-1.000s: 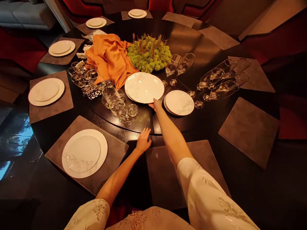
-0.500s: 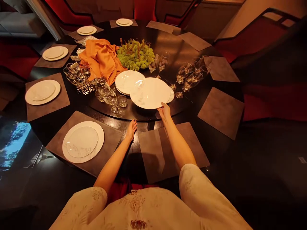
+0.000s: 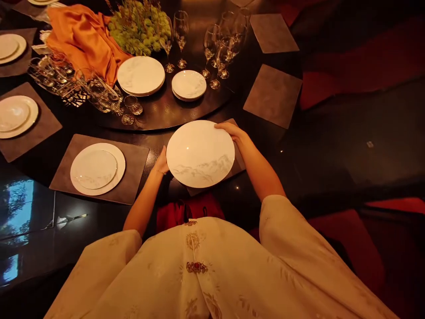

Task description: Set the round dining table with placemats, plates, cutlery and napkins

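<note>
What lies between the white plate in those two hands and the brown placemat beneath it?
Nothing visible does. The white plate is held at its rim by the left hand and right hand, over the brown placemat. The plate hides most of the placemat, so the space beneath it cannot be seen.

The white plate [image 3: 200, 153] hid the fingertips of the left hand [image 3: 161, 163] and part of the brown placemat [image 3: 237, 161] beneath it. The far edge of the view cut off the green floral centerpiece [image 3: 137, 22] and orange cloth [image 3: 79, 33]. The left edge cut off 2 plates [image 3: 11, 114]. The far-left glassware [image 3: 55, 73] overlapped too densely to count, and a pale speck [image 3: 369, 144] at right was too small to tell.
</note>
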`<state>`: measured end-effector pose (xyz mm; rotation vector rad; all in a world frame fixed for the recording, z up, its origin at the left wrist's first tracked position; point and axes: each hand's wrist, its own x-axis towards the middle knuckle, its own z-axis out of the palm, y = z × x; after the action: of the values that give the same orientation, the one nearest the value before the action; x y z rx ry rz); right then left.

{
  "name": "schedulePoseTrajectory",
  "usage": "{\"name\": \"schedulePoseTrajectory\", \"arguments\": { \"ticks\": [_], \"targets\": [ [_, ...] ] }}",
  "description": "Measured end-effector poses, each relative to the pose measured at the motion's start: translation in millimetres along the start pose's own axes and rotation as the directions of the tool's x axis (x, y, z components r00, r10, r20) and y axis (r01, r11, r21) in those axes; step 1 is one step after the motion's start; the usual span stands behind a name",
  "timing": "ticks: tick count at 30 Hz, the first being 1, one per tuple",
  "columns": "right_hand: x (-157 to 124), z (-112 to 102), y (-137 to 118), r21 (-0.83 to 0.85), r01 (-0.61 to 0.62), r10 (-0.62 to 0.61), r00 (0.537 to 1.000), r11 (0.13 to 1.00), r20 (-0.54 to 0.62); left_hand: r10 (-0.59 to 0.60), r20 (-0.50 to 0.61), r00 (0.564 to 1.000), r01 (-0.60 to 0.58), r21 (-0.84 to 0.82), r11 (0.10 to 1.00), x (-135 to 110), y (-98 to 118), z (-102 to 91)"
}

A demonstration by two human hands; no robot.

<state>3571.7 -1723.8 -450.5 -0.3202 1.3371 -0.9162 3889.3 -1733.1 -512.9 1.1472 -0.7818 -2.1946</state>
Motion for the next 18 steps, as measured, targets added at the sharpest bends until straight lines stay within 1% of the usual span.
{"name": "schedulePoseTrajectory", "arguments": {
  "ticks": [2, 4, 5, 7, 10, 13, 16, 18],
  "targets": [
    [2, -3, 18, 0.026, -0.037, 0.036, 0.998, 0.999, 0.051, -0.001, -0.074, 0.997, 0.001, -0.007, 1.000, -15, -38, 2.8],
    [4, -11, 39, 0.076, -0.034, 0.030, 0.998, 0.997, 0.055, 0.028, -0.162, 0.986, -0.035, -0.038, 0.999, -24, -70, 7.2],
    [3, -18, 50, 0.094, -0.030, 0.027, 0.999, 0.995, 0.040, 0.045, -0.200, 0.979, -0.059, -0.064, 0.996, -25, -82, 10.4],
    [0, -37, 70, 0.089, -0.040, 0.041, 0.999, 0.995, -0.007, 0.072, -0.247, 0.966, -0.106, -0.129, 0.986, -23, -100, 19.3],
    [-2, -71, 89, -0.012, -0.116, 0.116, 0.993, 0.993, -0.029, 0.090, -0.281, 0.955, -0.148, -0.195, 0.970, -9, -117, 38.8],
    [5, -105, 88, -0.132, -0.132, 0.130, 0.991, 0.982, -0.023, 0.094, -0.355, 0.930, -0.170, -0.187, 0.968, 8, -132, 62.9],
    [22, -132, 75, -0.210, -0.109, 0.101, 0.994, 0.972, -0.048, 0.128, -0.445, 0.886, -0.206, -0.130, 0.970, 22, -146, 83.3],
    [36, -145, 65, -0.245, -0.115, 0.109, 0.993, 0.963, -0.038, 0.081, -0.489, 0.869, -0.155, -0.113, 0.981, 27, -154, 91.5]
  ]
}}
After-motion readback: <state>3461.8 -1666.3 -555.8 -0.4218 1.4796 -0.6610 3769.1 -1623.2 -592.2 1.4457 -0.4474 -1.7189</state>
